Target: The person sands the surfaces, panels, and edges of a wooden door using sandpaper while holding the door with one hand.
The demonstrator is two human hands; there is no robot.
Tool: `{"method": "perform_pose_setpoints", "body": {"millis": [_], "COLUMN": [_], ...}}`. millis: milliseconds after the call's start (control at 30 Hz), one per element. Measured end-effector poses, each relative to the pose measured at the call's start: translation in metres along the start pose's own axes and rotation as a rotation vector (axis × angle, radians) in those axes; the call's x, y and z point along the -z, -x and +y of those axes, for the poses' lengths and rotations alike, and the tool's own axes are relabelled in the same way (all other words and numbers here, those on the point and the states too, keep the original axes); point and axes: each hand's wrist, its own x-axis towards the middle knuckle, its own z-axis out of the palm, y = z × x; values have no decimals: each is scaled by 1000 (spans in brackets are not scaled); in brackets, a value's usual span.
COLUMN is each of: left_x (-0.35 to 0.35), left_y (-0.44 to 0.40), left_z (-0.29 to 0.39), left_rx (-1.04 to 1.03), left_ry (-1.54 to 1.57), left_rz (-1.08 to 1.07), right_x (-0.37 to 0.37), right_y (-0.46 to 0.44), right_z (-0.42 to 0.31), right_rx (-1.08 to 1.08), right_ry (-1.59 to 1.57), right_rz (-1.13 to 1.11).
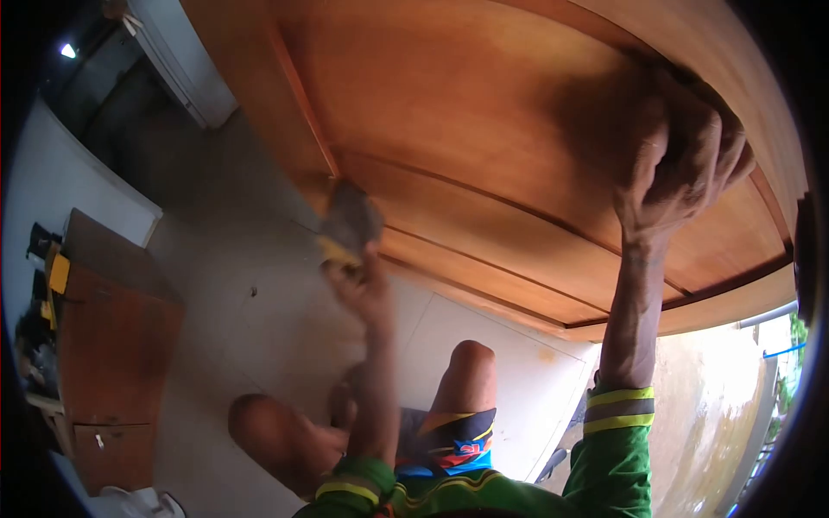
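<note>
Overhead, a large brown wooden panel [449,95] fills the upper middle and upper right of the frame, with a curved border and thin raised strips [298,99] crossing its face. Left of the frame's middle, the left hand [358,289] has its fingers closed around a small grey-and-yellow tool [352,220]. Both hand and tool are blurred, so the tool's exact kind is unclear; its grey part lies over the panel's lower left edge in the view, but whether it touches the wood cannot be told.

Toward the upper right, the right hand [682,164] is set against the panel beside the curved border, back of the hand to the camera and fingers bent. The fingertips are in shadow, so I cannot tell whether they grip the edge or only press on the wood.

Along the bottom, green sleeves [617,466] with yellow bands run up to the forearms, and bent knees [471,371] show above patterned shorts [458,445]. Pale floor [203,259] spreads below the panel. At lower left stands a brown cabinet [121,328], with a yellow item [59,272] beside its upper part. A small bright light [68,50] shows at upper left, and greenery [793,337] at the right edge.
</note>
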Motion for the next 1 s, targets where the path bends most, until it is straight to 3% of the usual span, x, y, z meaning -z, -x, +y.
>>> {"method": "perform_pose_setpoints", "body": {"millis": [133, 233, 333, 567, 733, 800, 833, 933, 1000], "left_x": [-55, -50, -41, -71, -85, -69, -71, -68, -66], "left_y": [15, 11, 11, 14, 39, 41, 43, 47, 55], "left_z": [3, -15, -19, -43, -51, -39, -23, 17, 7], "left_rx": [173, 116, -16, 149, 243, 596, 501, 250, 133], "left_ry": [21, 160, -516, -76, 56, 121, 127, 105, 64], "left_rz": [-306, -331, -440, -270, -154, -309, -264, -153, -150], "right_x": [-4, -3, -4, 3, 36, 57, 60, 53, 55], "right_y": [17, 20, 17, 16, 15, -1, -1, 8, 20], "right_z": [-5, -10, -13, -22, -24, -41, -50, -53, -37], "right_rx": [51, 18, 23, 105, 46, 12, -16, 71, 78], "right_ry": [-4, 26, 30, 29, 98, 117, 119, 98, 90], "right_rz": [-11, -21, -16, 42, -181, -258, -292, -92, 3]}}
